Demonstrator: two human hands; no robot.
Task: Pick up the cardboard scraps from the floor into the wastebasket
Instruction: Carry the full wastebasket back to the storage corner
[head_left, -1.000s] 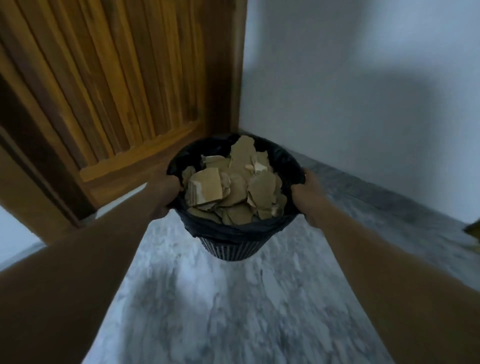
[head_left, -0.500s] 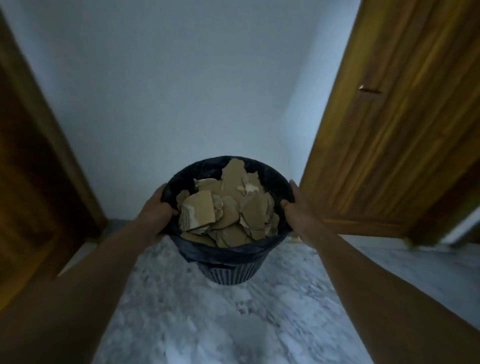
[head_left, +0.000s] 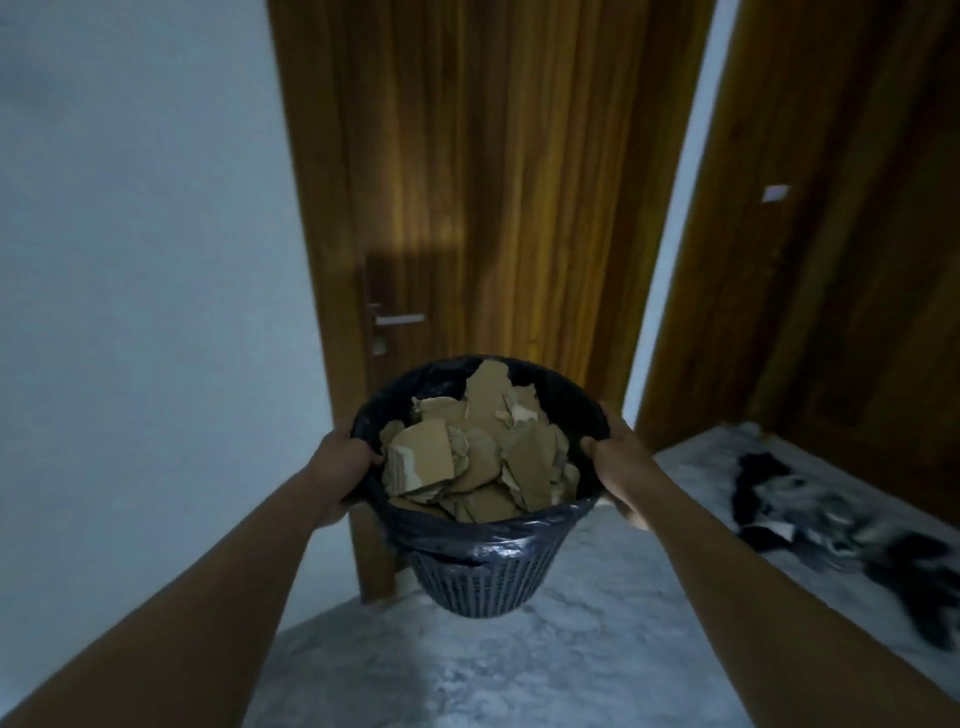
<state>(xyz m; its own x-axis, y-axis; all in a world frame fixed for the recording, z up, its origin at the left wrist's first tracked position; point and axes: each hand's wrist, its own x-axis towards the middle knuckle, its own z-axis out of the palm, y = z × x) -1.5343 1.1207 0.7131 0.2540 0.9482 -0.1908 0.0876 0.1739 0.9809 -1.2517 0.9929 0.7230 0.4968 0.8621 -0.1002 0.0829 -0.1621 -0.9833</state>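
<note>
A dark mesh wastebasket (head_left: 485, 582) lined with a black bag hangs in the air in front of me, above the marble floor. Several brown cardboard scraps (head_left: 475, 462) fill it close to the rim. My left hand (head_left: 340, 462) grips the rim on the left side, and my right hand (head_left: 618, 465) grips the rim on the right. No scraps show on the visible floor.
A closed wooden door (head_left: 483, 208) with a metal handle (head_left: 397, 318) stands straight ahead. A second wooden door (head_left: 852, 260) is at the right. A black and white heap, blurred, (head_left: 831, 519) lies on the grey marble floor (head_left: 519, 675) at the right. White wall (head_left: 145, 260) at the left.
My view has swung to the right while both hands keep hold of the wastebasket. A door with a handle now faces me, and a black and white heap has come into view.
</note>
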